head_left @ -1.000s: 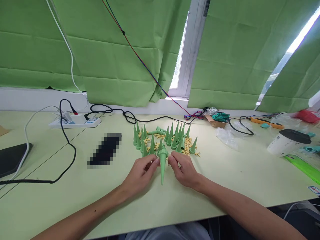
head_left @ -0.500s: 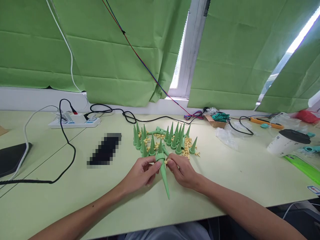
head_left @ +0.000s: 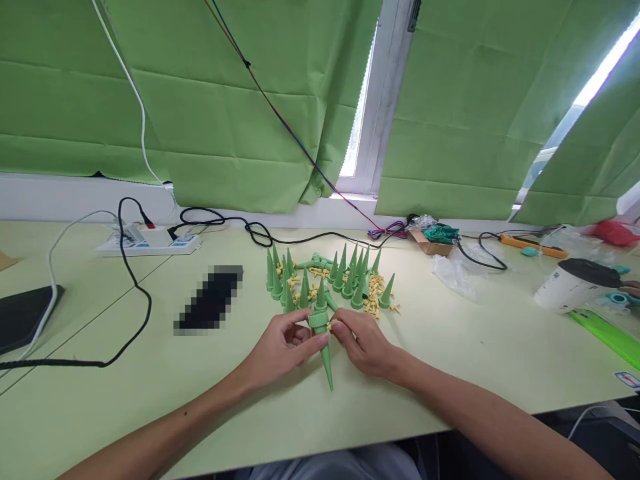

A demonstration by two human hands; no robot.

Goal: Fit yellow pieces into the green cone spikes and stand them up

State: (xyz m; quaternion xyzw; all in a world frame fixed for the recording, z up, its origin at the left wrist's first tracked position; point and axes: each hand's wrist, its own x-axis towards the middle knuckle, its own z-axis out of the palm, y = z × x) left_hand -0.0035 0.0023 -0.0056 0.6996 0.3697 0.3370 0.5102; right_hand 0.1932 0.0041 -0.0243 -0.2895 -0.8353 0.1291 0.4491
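Between thumb and fingers, my left hand (head_left: 287, 345) grips a green plastic spike (head_left: 325, 363) with a ribbed collar, its point hanging down toward me. My right hand (head_left: 364, 340) pinches a small yellow plastic piece (head_left: 329, 326) against the spike's side, just below the collar. Whether the piece sits inside a hole there I cannot tell. Behind my hands, several more green spikes (head_left: 358, 293) stand point up on the table. Loose yellow pieces (head_left: 373, 299) lie heaped among them.
A pixelated dark object (head_left: 210, 300) lies to the left, with a white power strip (head_left: 150, 243) behind it. On the right are a lidded cup (head_left: 570, 287), a bright green strip (head_left: 607, 337), plastic bags (head_left: 454, 275) and a small cardboard box (head_left: 431, 244). Another person's fingers (head_left: 633, 287) show at the right edge.
The spike has turned a little in my left hand, its tip shifting left and slightly up. My left thumb has slid lower on it. Someone's fingers have appeared at the far right.
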